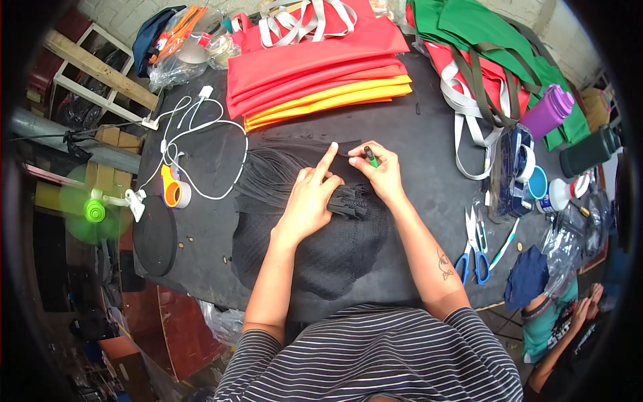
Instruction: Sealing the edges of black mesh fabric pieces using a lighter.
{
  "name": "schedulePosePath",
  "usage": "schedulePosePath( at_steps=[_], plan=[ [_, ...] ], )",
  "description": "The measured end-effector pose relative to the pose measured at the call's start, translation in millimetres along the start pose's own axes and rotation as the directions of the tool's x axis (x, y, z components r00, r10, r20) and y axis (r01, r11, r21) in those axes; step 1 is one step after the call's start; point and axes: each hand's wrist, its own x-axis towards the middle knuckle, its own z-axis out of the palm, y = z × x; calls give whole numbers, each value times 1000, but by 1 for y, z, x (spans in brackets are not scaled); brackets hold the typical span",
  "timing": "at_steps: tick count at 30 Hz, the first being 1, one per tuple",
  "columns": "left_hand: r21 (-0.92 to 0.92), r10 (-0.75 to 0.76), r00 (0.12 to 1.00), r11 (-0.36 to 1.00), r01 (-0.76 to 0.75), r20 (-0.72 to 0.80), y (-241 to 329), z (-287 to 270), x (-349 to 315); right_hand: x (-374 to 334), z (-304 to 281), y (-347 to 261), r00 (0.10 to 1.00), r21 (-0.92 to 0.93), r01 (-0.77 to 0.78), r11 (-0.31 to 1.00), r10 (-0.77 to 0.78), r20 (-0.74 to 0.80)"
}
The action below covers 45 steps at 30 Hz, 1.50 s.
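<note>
A bundle of thin black strips lies across a dark piece of mesh fabric in front of me. My left hand rests on the bundle, its index finger stretched out and the other fingers partly bent. Just to its right, my right hand is closed round a small green tool with a dark end; its exact kind is too small to make out. The right fingertips are close to the far edge of the strips. Whether they also pinch a strip, I cannot tell.
Folded red and yellow bags are stacked at the far side; green bags lie far right. White cable, tape dispenser and green fan are left. Scissors and bottles, including a purple one, stand right. Another person's hands show lower right.
</note>
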Motion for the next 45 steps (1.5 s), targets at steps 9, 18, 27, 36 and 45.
schedulePosePath(
  at_steps=[9, 18, 27, 36, 45],
  plan=[
    [-23, -43, 999, 999, 42, -26, -5, 6, -6, -15, 6, -17, 980, 35, 22, 999, -29, 199],
    [-28, -19, 999, 999, 18, -45, -2, 2, -7, -21, 13, -3, 986, 115, 94, 989, -108, 124],
    [14, 69, 994, 998, -68, -89, -8, 5, -8, 0, -4, 1, 994, -40, 90, 995, -92, -53],
    [-8, 48, 996, 999, -48, -70, -5, 2, -4, 46, -1, 1, 958, -648, -283, 707, 236, -162],
    [-8, -22, 1000, 1000, 22, -7, -3, -2, -2, 20, 2, -7, 979, -230, 170, 958, -137, 154]
  ],
)
